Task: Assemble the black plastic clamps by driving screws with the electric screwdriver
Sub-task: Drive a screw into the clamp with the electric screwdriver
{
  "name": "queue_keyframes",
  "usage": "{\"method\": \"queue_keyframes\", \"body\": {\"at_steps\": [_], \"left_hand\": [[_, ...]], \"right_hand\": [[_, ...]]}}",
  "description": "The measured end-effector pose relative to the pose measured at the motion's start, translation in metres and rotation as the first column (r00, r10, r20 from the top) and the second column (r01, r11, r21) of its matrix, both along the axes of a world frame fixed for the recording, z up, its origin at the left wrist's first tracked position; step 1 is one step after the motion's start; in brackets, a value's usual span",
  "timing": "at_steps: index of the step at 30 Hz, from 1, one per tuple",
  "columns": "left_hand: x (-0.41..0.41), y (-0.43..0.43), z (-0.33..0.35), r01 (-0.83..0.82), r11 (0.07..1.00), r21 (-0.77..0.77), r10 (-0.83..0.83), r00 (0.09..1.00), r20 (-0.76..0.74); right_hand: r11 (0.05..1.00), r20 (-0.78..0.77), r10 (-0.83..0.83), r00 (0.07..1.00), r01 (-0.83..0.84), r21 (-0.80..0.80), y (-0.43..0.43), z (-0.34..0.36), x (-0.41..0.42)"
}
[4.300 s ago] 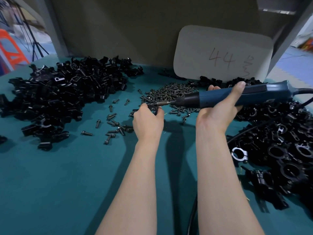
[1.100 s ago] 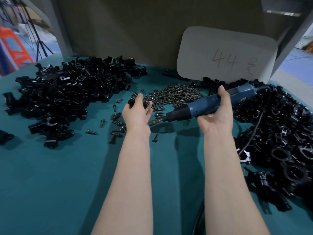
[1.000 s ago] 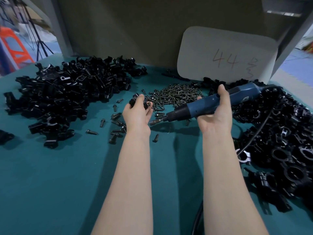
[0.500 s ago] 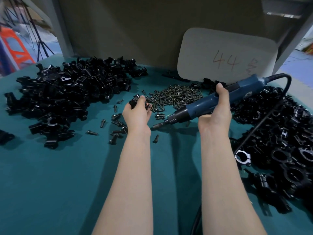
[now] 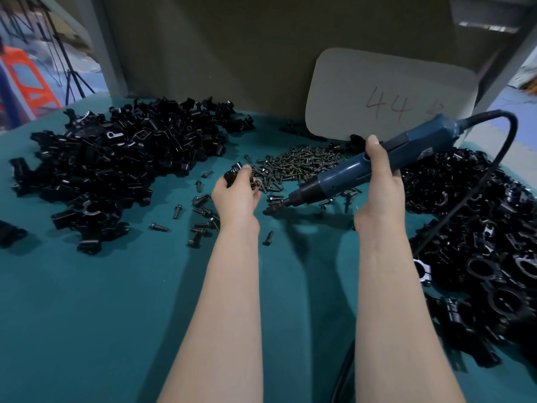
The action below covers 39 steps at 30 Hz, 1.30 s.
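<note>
**While we've got a clamp piece in one hand, the driver's aimed down by the screws**

Since the clamp piece (image 5: 233,173) is the main thing, we'll start there. It's a small black plastic part pinched at the fingertips of our left hand (image 5: 236,196). It's held up off the tabletop (image 5: 101,315), right at the near-left edge of the screw pile (image 5: 302,162). We can't tell from this angle whether a screw is sitting in it.

Our right hand (image 5: 380,187) is wrapped around the blue electric screwdriver (image 5: 343,177), thumb up along the body. The tool tilts down and to the left, so the bit (image 5: 274,207) points just right of our left hand. It's near the clamp piece but not touching it, and we can't tell if the tip meets the surface.

So the hands are apart, each clamped on its own thing. A black cable (image 5: 499,146) loops out of the back of the driver and drops over the right-hand heap.

Spreading out from there, loose screws (image 5: 200,225) are scattered on the teal tabletop by our left wrist. A big heap of black clamp parts (image 5: 116,164) sits off to the left. Another heap with ring-shaped clamps (image 5: 479,228) fills the right side. Behind the screw pile, a white board (image 5: 389,82) with "44" written in red leans on the back wall. Far left there's an orange frame (image 5: 32,85) and some tripod legs (image 5: 72,80), both blurry.
</note>
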<state>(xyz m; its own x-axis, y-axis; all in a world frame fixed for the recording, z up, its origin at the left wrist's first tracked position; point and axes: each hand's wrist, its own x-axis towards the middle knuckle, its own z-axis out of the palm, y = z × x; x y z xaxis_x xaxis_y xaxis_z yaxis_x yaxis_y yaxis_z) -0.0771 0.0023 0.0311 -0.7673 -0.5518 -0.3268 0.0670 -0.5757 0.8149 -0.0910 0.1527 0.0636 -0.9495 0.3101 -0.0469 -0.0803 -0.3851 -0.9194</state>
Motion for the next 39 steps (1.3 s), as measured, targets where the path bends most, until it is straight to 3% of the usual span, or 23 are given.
{"method": "queue_keyframes", "body": {"at_steps": [5,7,12,19,31,39], "left_hand": [[0.0,0.0,-0.001,-0.009,1.0,-0.015,0.009,1.0,0.0],[-0.001,0.0,-0.001,-0.013,1.0,-0.015,0.013,1.0,0.0],[0.0,0.001,0.0,0.007,1.0,0.006,-0.007,1.0,0.007],[-0.001,0.0,-0.002,0.026,0.999,0.03,-0.026,1.0,-0.011],[-0.003,0.007,-0.006,-0.007,0.979,-0.204,0.012,1.0,0.025],[-0.005,0.008,-0.009,-0.018,0.973,-0.229,0.027,0.999,0.036]], "right_hand": [[0.974,-0.096,-0.056,0.994,0.075,0.214,-0.008,0.008,0.005],[0.971,-0.101,-0.052,0.994,0.074,0.228,-0.008,0.009,0.005],[0.997,-0.062,-0.01,0.998,0.005,-0.075,-0.011,0.006,0.003],[0.905,-0.104,-0.147,0.984,0.091,-0.416,-0.012,0.006,0.005],[0.902,-0.176,-0.188,0.966,0.099,-0.421,-0.019,0.011,0.005],[0.926,-0.234,-0.195,0.952,0.101,-0.363,-0.026,0.014,0.007]]}}
